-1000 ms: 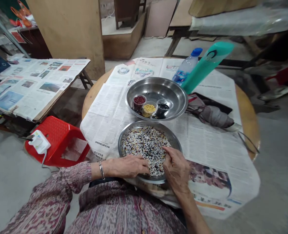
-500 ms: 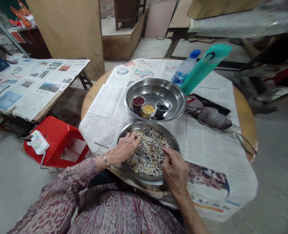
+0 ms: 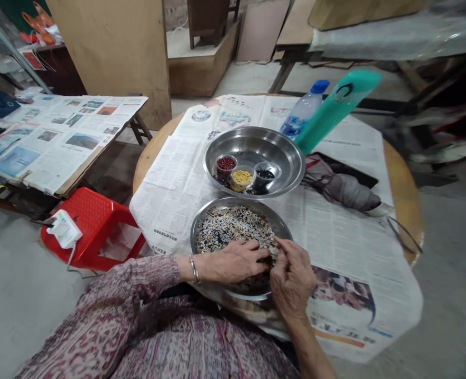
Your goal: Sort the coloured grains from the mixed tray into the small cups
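Observation:
A shallow steel basin (image 3: 198, 217) in front of me holds a mix of white, black, yellow and dark red grains and beans (image 3: 233, 226). My left hand (image 3: 236, 261), with a silver bangle at its wrist, reaches across the near part of the mix. Its fingers are stretched and slightly apart, tips touching the grains. My right hand (image 3: 294, 273) is closed at the basin's right rim, thumb and forefinger close together; whatever it pinches is hidden. Beyond, a larger steel basin (image 3: 286, 152) holds clear cups of red beans (image 3: 226, 163), yellow beans (image 3: 241, 178) and black beans (image 3: 264, 173).
Newspaper (image 3: 169, 179) covers the round table. Behind the large basin stand a water bottle (image 3: 301, 113) and a tall green container (image 3: 335, 110). A folded grey umbrella (image 3: 345, 190) lies right. At left, a red stool (image 3: 94, 216) carries a white power strip (image 3: 64, 230).
My left hand has moved right and nearer to me across the mix, towards my right hand, uncovering the basin's left side. My right hand stays at the right rim.

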Demonstrator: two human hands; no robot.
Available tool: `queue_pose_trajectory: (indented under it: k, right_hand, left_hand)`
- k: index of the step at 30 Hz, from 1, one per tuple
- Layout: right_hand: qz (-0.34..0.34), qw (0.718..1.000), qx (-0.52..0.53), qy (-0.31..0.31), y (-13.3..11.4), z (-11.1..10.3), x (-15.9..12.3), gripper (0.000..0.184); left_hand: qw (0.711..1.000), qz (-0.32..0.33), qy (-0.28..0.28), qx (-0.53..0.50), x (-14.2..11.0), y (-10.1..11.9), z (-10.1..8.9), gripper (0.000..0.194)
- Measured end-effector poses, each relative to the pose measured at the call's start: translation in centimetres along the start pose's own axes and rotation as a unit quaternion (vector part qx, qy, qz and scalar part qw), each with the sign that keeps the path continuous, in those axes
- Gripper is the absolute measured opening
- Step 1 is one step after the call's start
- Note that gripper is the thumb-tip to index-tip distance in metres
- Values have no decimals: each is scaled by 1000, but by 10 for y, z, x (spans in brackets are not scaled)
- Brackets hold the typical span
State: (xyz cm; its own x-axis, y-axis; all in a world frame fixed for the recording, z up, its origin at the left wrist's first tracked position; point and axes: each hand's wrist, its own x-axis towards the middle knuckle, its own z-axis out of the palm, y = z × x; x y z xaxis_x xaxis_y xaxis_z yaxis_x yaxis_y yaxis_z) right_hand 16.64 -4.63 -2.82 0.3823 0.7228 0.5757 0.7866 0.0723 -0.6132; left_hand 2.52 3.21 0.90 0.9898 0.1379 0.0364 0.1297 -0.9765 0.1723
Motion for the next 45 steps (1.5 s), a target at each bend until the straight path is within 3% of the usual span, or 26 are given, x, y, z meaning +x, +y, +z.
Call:
queue_pose_trajectory:
  k: [3,6,10,13,15,18,21,24,26,33,38,41,45]
  right_hand:
    - [16,1000,3,0,-1,0,2,30]
    - [22,1000,8,-1,-1,1,2,29]
    - [20,1000,17,-6,0,2,1,27]
    - [20,1000,12,-6,0,3,1,26]
    - [20,1000,7,-9,0,3,1,26]
    - [17,1000,-1,-15,0,3,1,26]
    - [6,1000,-7,-18,1,2,1,25]
    - [1,1000,-9,-17,1,2,1,25]
    - [2,1000,-7,-11,1,2,1,25]
    - [3,1000,-4,-12,1,2,0,25]
    - [-7,1000,-2,-15,2,3,0,25]
    - [-34,999,-6,-30,3,5,0,22]
    - [-59,996,-24,-59,6,6,-2,22]
  left_hand:
    - [998,-5,31,56,17,-20,3,29]
    - [995,-69,28,73,20,-38,-4,24]
    - [981,-185,-7,53,-2,-50,-16,25]
    - [970,-244,-25,6,-28,-42,-19,23]
    - [970,-239,-32,-30,-41,-29,-18,20]
    - [982,-178,-39,-44,-48,-8,-13,35]
    - [995,-88,-27,-26,-37,1,-6,24]
    - [999,-33,1,0,-16,-9,-1,24]
    - [999,-46,23,15,-2,-21,-1,25]
    - [968,-232,81,49,11,-45,-4,32]
    - [985,-172,5,20,-8,-28,-10,25]
    - [985,-166,-41,8,-28,-15,-17,21]
    - [981,-188,-33,-16,-44,-18,-27,19]
